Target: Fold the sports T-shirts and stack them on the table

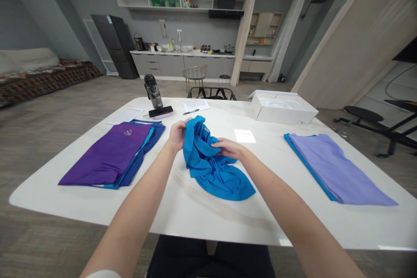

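A crumpled bright blue garment [224,180], like a T-shirt, is bunched in the middle of the white table [156,215]. Its upper part is lifted off the surface while the lower part rests on it. My left hand [177,134] grips the upper left edge, fingers curled behind the cloth and partly hidden. On the other side my right hand [228,147] holds a fold, its thumb along the top and the other fingers mostly out of sight in the fabric. A small pale patch, maybe a label, shows inside the bunched cloth.
Folded purple clothes [107,152] lie stacked at left, folded lavender and blue clothes [335,167] at right. Behind stand a water bottle [153,92], a phone [160,111], a pen [191,112], papers [196,105] and an open white box [283,110]. A chair [211,93] stands beyond.
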### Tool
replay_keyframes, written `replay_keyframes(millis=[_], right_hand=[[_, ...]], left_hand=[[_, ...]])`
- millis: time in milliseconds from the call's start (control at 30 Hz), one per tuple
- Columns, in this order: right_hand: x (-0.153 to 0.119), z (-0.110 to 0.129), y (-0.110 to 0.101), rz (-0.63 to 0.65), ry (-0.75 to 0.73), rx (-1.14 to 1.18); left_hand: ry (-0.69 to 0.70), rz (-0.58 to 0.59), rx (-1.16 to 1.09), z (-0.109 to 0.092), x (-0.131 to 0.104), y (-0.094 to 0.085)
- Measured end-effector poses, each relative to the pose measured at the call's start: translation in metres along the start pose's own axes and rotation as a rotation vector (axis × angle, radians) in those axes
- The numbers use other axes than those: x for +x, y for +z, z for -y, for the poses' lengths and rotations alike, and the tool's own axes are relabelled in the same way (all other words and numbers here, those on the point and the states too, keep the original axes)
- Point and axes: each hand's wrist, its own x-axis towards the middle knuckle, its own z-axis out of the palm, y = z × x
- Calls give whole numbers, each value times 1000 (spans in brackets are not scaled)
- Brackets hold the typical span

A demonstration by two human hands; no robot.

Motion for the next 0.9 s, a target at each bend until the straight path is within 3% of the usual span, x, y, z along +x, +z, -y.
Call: replay_keyframes(millis=[200, 300, 400, 500, 700, 800, 900], right_hand=[[-23, 28, -12, -382, -283, -274], [-31, 43, -9, -417, -373, -374], [-38, 52, -7, -431, -415, -412], [-48, 55, -13, -478, -398, -444], [-74, 61, -33, -328, -194, -473], [-79, 64, -40, -375, -158, -578], [-79, 66, -41, -522, -210, -848]], left_hand=[[8, -265, 424, -16, 4, -1], [-7, -262, 788, -12, -1, 9], [76, -222, 1244, -4, -6, 19], [144, -179, 1542, -1, -7, 24], [332, -250, 1687, -9, -5, 23], [432, -282, 1678, -13, -3, 27], [476, -327, 1622, -12, 0, 37]])
